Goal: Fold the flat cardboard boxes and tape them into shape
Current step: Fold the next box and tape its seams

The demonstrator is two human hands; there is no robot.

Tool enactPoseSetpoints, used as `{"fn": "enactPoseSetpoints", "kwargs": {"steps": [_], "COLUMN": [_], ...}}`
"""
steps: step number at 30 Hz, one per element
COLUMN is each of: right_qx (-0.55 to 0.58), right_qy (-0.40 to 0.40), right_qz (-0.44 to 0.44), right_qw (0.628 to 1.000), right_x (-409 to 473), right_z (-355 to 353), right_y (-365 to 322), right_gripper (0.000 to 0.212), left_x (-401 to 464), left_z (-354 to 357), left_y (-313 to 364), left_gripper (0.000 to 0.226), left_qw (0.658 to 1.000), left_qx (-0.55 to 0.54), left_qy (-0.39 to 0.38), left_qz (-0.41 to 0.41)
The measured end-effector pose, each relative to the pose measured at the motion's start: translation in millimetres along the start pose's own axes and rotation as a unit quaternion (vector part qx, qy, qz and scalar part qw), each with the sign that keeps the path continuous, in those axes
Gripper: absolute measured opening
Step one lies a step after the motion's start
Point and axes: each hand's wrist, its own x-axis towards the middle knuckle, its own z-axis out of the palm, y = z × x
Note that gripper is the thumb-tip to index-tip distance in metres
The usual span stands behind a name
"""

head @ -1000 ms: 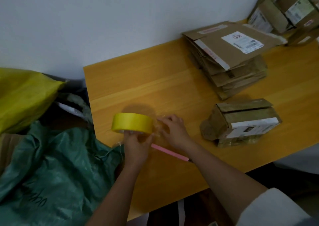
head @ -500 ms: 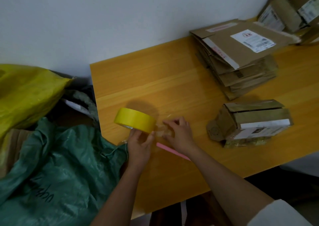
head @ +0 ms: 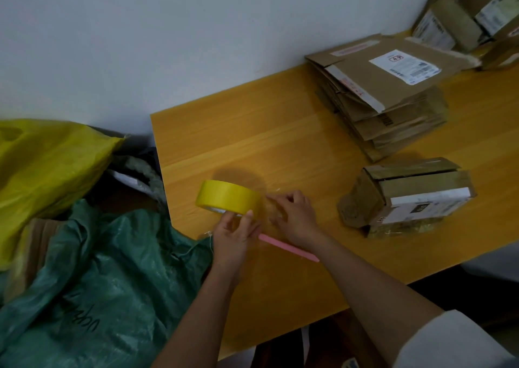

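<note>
My left hand [head: 234, 231] grips a yellow tape roll [head: 227, 196] near the table's left edge, thumb on its right side. My right hand [head: 295, 213] pinches the clear free end of the tape just to the right of the roll. A folded cardboard box [head: 407, 196] with a white label lies on its side to the right, apart from both hands. A stack of flat cardboard boxes [head: 384, 95] sits further back by the wall.
A pink cutter [head: 288, 247] lies on the wooden table [head: 280, 131] under my right wrist. More folded boxes [head: 471, 16] stand at the far right corner. A green sack [head: 98, 277] and a yellow bag [head: 42, 165] are left of the table.
The roll has tilted, and the hands have stayed close together at the tape end. The view has shifted a little to the left.
</note>
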Motion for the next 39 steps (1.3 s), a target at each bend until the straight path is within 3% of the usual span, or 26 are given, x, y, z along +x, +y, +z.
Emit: {"fn": "enactPoseSetpoints", "kwargs": {"steps": [4, 7, 9, 11, 17, 22, 26, 32, 36, 39], "right_qx": [0.033, 0.117, 0.229, 0.324, 0.418, 0.376, 0.269, 0.346, 0.427, 0.418], "right_qy": [-0.013, -0.009, -0.005, 0.003, 0.060, 0.075, 0.133, 0.210, 0.224, 0.229], "right_qz": [0.008, 0.012, 0.007, 0.014, 0.061, 0.084, 0.103, 0.147, 0.158, 0.161], "right_qw": [0.999, 0.993, 0.973, 0.946, 0.904, 0.920, 0.948, 0.903, 0.862, 0.864], "right_x": [1.0, 0.0, -3.8, -11.9, -30.2, -56.1, -86.0, -110.9, -114.9, -114.1], "right_z": [0.5, -7.0, -18.4, -34.8, -89.7, -148.7, -192.8, -234.5, -257.1, -266.2], "right_y": [3.4, 3.5, -0.4, -10.5, -30.0, -26.7, -14.8, 36.5, 69.1, 98.1], "right_gripper": [0.034, 0.008, 0.016, 0.010, 0.016, 0.027, 0.005, 0.019, 0.026, 0.027], "left_x": [-5.0, -8.9, -7.6, -7.0, -13.9, -20.5, -35.3, -63.3, -71.2, -71.2], "left_z": [2.7, 5.8, 8.3, 9.3, 22.0, 60.2, 109.3, 181.3, 223.1, 249.8], "left_y": [6.4, 21.3, 36.3, 50.9, 81.0, 86.5, 80.3, 69.6, 55.7, 38.9], "left_gripper": [0.009, 0.008, 0.009, 0.009, 0.015, 0.003, 0.006, 0.011, 0.012, 0.008], "left_qw": [0.999, 0.998, 0.995, 0.994, 0.992, 0.995, 0.993, 0.985, 0.989, 0.992], "left_qx": [-0.031, -0.058, -0.094, -0.099, -0.113, -0.064, -0.011, -0.043, -0.044, -0.017], "left_qy": [-0.016, -0.034, -0.033, -0.035, -0.050, -0.041, -0.047, -0.081, -0.027, 0.007], "left_qz": [-0.009, -0.007, -0.008, -0.002, 0.004, 0.059, 0.108, 0.148, 0.138, 0.123]}}
